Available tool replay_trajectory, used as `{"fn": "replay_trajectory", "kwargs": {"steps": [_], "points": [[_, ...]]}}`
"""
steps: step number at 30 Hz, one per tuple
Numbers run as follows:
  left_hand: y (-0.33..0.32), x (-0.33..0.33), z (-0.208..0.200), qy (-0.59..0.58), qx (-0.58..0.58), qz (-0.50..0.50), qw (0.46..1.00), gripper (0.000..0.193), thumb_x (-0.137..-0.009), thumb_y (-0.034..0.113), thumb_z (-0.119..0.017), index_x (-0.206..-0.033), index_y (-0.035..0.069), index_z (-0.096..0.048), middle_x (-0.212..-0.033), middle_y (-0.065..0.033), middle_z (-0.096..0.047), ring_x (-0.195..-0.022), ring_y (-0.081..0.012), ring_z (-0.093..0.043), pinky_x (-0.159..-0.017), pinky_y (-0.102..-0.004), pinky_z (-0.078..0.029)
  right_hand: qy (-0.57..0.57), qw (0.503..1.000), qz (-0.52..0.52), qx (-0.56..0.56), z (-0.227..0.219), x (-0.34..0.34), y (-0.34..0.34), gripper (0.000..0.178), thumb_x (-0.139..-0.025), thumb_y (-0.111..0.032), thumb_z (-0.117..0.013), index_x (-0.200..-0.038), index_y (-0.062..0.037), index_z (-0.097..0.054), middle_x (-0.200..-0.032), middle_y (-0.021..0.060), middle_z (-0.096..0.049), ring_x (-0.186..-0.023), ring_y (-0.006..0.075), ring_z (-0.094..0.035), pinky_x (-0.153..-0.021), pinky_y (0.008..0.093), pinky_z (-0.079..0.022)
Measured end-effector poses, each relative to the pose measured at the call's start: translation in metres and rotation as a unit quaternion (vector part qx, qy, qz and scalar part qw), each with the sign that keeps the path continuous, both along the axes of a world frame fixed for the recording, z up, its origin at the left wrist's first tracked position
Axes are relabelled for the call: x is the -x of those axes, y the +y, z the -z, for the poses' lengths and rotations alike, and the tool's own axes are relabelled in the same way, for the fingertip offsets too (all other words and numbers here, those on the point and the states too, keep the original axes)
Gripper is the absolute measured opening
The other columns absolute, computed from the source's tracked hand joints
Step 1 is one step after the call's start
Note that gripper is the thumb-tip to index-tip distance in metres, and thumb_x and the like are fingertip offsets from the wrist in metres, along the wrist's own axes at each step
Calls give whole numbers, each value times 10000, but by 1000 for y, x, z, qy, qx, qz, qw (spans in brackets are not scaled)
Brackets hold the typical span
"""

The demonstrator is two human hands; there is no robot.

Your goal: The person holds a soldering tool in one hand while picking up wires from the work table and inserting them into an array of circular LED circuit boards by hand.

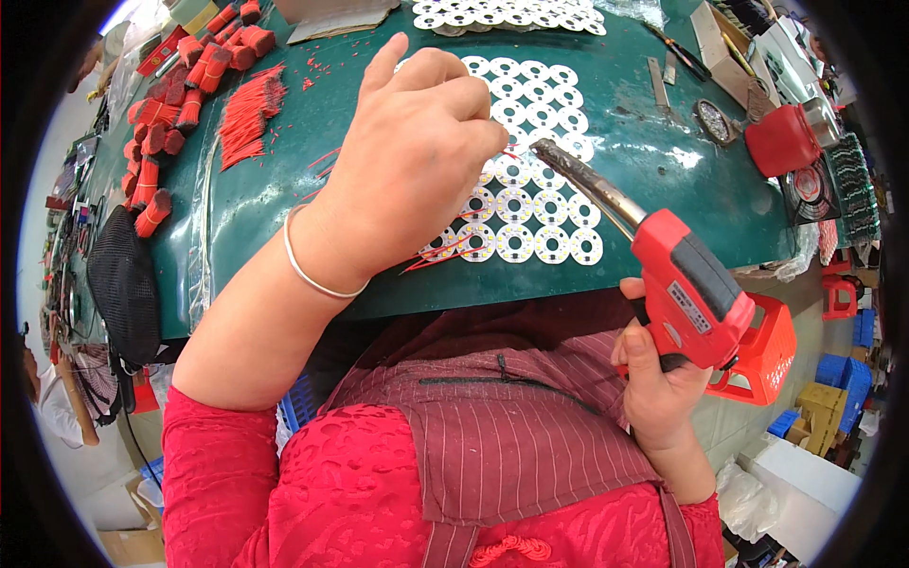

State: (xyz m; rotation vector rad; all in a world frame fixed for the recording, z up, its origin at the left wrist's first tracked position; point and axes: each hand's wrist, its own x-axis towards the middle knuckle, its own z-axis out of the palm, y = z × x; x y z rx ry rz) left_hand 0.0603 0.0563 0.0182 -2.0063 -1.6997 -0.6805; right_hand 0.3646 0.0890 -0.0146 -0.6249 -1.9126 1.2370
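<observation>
My left hand (407, 156) is closed in a pinch over a panel of round white LED boards (513, 205). A short bit of red wire (509, 152) shows at its fingertips, close to the soldering gun's dark tip; whether they touch I cannot tell. My right hand (663, 393) grips the red and black soldering gun (696, 284) by its handle, with the barrel pointing up and left over the boards. Several red wires (445, 254) lie across the boards at the near left. Part of the panel is hidden behind my left hand.
A spread of loose red wires (251, 118) lies on the green table (682, 218), beside bundled red wires (151, 180) at the left. More round boards (511, 14) are stacked at the back. Tweezers (658, 83), a round tin (713, 121) and a red container (781, 142) stand right.
</observation>
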Motion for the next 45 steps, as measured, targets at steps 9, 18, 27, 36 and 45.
{"fn": "replay_trajectory", "kwargs": {"steps": [9,18,27,36,45], "points": [[-3,0,5,-7,46,29,998,48,-797,92,-763,-802,136,-743,-764,-27,-559,-900,-248,-615,-1057,-523,-444,-8,1000,0,19,-2,-4,-7,481,-1014,-8,-615,-1466,22,-455,-1318,227,-645,-699,95,-599,-598,260,-539],[-1,-1,8,-50,52,49,996,74,-824,64,-738,-796,116,-693,-721,-42,-560,-820,-272,-622,-1051,-517,-460,27,996,10,87,-3,-3,-13,494,-965,9,-724,-1418,37,-527,-1319,226,-666,-1090,201,-678,-826,279,-568],[0,1,12,-45,60,31,997,52,-821,98,-767,-798,126,-729,-705,-40,-566,-788,-268,-626,-1055,-523,-460,22,996,17,87,-2,0,-14,455,-956,13,-734,-1376,45,-560,-1262,203,-691,-1035,192,-695,-820,282,-575],[1,2,12,-20,64,29,997,67,-811,112,-777,-781,122,-719,-714,-35,-562,-795,-260,-619,-1037,-522,-458,-12,996,27,80,0,-3,-14,361,-942,7,-754,-1277,49,-628,-1157,148,-717,-982,179,-697,-811,294,-586],[1,2,12,-20,61,35,997,88,-807,125,-783,-778,119,-701,-722,-32,-557,-808,-263,-614,-998,-511,-463,13,997,24,66,1,3,-13,463,-933,32,-750,-1363,63,-579,-1258,221,-704,-1130,250,-709,-835,310,-595]]}}
